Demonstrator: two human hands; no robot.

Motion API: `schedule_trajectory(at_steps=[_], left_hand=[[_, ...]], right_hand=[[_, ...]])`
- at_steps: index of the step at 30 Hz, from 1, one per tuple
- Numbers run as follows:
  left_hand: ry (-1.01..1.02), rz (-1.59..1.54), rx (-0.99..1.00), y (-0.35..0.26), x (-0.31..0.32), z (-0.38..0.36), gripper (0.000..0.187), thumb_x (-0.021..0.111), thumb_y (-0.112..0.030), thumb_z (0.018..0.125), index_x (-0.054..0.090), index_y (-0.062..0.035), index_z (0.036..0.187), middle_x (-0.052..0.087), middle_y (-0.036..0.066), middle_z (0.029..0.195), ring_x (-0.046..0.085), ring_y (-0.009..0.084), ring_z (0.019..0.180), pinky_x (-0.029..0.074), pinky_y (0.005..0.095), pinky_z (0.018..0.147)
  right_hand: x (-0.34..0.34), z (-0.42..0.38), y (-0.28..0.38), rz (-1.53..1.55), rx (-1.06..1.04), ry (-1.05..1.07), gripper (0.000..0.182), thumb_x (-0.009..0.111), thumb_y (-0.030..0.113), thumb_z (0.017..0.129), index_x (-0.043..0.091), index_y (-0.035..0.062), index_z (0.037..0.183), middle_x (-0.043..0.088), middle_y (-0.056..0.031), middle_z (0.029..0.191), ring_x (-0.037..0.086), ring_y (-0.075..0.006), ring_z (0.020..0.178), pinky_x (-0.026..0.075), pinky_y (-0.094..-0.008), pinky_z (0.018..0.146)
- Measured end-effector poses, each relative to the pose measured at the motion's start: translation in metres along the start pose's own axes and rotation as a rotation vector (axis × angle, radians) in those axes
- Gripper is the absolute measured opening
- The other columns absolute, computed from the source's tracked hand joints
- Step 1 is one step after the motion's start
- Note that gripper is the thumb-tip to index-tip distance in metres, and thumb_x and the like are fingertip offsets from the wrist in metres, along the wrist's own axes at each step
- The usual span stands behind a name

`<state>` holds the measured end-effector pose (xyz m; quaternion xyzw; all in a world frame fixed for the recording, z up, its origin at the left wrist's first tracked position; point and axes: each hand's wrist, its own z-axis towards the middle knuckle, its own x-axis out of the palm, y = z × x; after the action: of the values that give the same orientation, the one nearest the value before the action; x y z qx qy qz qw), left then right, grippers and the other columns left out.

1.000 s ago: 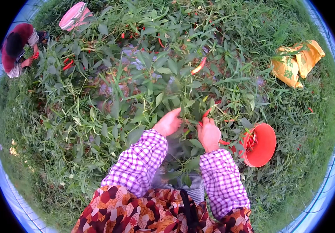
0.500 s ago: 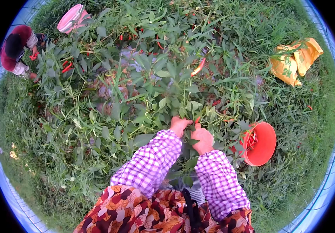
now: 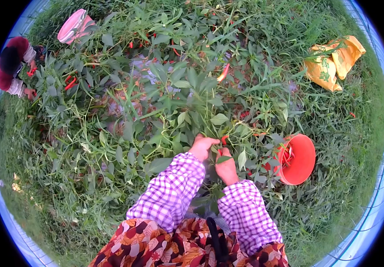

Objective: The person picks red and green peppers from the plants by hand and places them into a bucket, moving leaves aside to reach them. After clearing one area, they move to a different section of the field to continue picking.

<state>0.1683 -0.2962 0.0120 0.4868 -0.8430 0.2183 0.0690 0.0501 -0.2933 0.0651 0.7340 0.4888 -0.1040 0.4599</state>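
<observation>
left hand (image 3: 202, 147): in the leaves of the green chilli plant (image 3: 192, 95), fingers curled together round a stem or leaf; can't tell exactly what it has hold of
right hand (image 3: 225, 165): just right of the left hand, nearly touching it, fingers folded into the foliage; grip hidden by leaves, can't tell if it holds anything
small red chilli (image 3: 224, 139): between the two hands' fingertips, at the near edge of the plant
long red-orange chilli (image 3: 223, 72): hanging higher in the plant, well beyond the hands
red plastic bucket (image 3: 297, 159): right of the plant, near the right hand, tipped on its side, red chillies inside
yellow cloth sack (image 3: 333, 62): far right of the plant, on grass
pink bucket (image 3: 73, 26): far left beyond the plant
other person in red top (image 3: 11, 64): left of the plant, hands among leaves with red chillies
</observation>
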Motion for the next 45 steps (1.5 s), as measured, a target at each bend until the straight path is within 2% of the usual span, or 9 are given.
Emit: schedule_trajectory(at_steps=[13,19,22,25,30,33,39,44,45], left_hand=[[-0.304,-0.200,0.213,0.020,-0.013,0.057,0.037,0.060,0.021,0.067,0.050,0.0103,0.102,0.060,0.025,0.093,0.064,0.0372,0.071,0.057,0.0470,0.058],[-0.207,-0.080,0.210,0.002,-0.037,0.051,0.031,0.058,0.017,0.075,0.048,0.0074,0.103,0.060,0.021,0.092,0.065,0.0352,0.076,0.057,0.0440,0.054],[-0.066,-0.090,0.184,-0.007,-0.028,0.019,0.032,0.059,0.016,0.076,0.049,0.0035,0.104,0.062,0.017,0.094,0.066,0.0312,0.076,0.055,0.0373,0.050],[-0.104,0.031,0.144,-0.013,-0.032,0.019,0.030,0.061,0.014,0.076,0.051,0.0013,0.102,0.062,0.014,0.092,0.066,0.0276,0.075,0.053,0.0324,0.048],[-0.096,0.247,0.263,-0.008,-0.054,0.017,0.033,0.064,0.011,0.075,0.052,-0.0005,0.104,0.064,0.011,0.090,0.066,0.0225,0.074,0.052,0.0299,0.053],[-0.030,0.290,0.354,0.001,-0.070,0.008,0.039,0.065,0.008,0.074,0.052,-0.0024,0.110,0.065,0.009,0.089,0.064,0.0181,0.073,0.051,0.0290,0.056],[-0.062,0.765,0.508,0.022,-0.106,0.005,0.045,0.064,0.007,0.075,0.055,-0.0075,0.117,0.056,-0.001,0.080,0.051,0.0078,0.072,0.046,0.0234,0.066],[-0.058,0.971,0.627,0.032,-0.119,-0.003,0.028,0.062,0.002,0.080,0.062,-0.0028,0.108,0.061,0.004,0.092,0.058,0.0110,0.075,0.048,0.0258,0.068],[-0.064,1.009,0.664,0.034,-0.119,-0.004,0.027,0.061,-0.001,0.080,0.063,-0.0073,0.106,0.062,0.010,0.094,0.063,0.0243,0.079,0.049,0.0320,0.073]], right_hand=[[-0.026,-0.037,0.036,-0.282,-0.024,0.074,0.031,0.047,0.030,0.094,0.045,0.0001,0.103,0.062,-0.0306,0.079,0.061,-0.0475,0.078,0.046,-0.0562,0.069],[-0.026,-0.035,0.027,0.216,-0.173,-0.134,0.029,0.067,0.019,0.083,0.052,-0.0022,0.096,0.061,-0.0215,0.073,0.061,-0.0385,0.066,0.047,-0.0418,0.059],[-0.028,0.001,0.028,0.015,-0.236,-0.158,0.024,0.069,0.014,0.080,0.056,-0.0015,0.093,0.057,-0.0138,0.068,0.053,-0.0235,0.060,0.044,-0.0356,0.058],[-0.013,0.027,0.003,-0.141,-0.224,-0.325,0.022,0.070,0.011,0.077,0.057,-0.0001,0.090,0.054,-0.0136,0.066,0.051,-0.0258,0.057,0.043,-0.0365,0.056],[-0.043,0.004,-0.020,0.315,-0.022,0.131,0.015,0.069,0.012,0.083,0.061,0.0021,0.091,0.058,0.0005,0.067,0.048,-0.0046,0.054,0.042,-0.0223,0.047],[-0.125,-0.045,0.039,0.734,0.031,0.213,0.017,0.066,0.011,0.086,0.060,0.0022,0.100,0.061,0.0004,0.071,0.051,-0.0040,0.053,0.042,-0.0189,0.049],[-0.238,-0.030,0.021,0.238,-0.573,-0.921,0.019,0.048,0.008,0.097,0.053,-0.0005,0.113,0.060,-0.0126,0.107,0.058,-0.0196,0.098,0.047,-0.0331,0.088],[-0.296,0.027,-0.154,-0.881,-0.123,-0.592,0.029,0.058,0.006,0.089,0.054,-0.0009,0.117,0.061,-0.0145,0.107,0.060,-0.0211,0.099,0.047,-0.0317,0.087],[-0.293,0.037,-0.159,-0.750,-0.120,-0.578,0.031,0.061,0.003,0.084,0.056,-0.0015,0.114,0.061,-0.0166,0.107,0.061,-0.0251,0.096,0.048,-0.0331,0.084]])
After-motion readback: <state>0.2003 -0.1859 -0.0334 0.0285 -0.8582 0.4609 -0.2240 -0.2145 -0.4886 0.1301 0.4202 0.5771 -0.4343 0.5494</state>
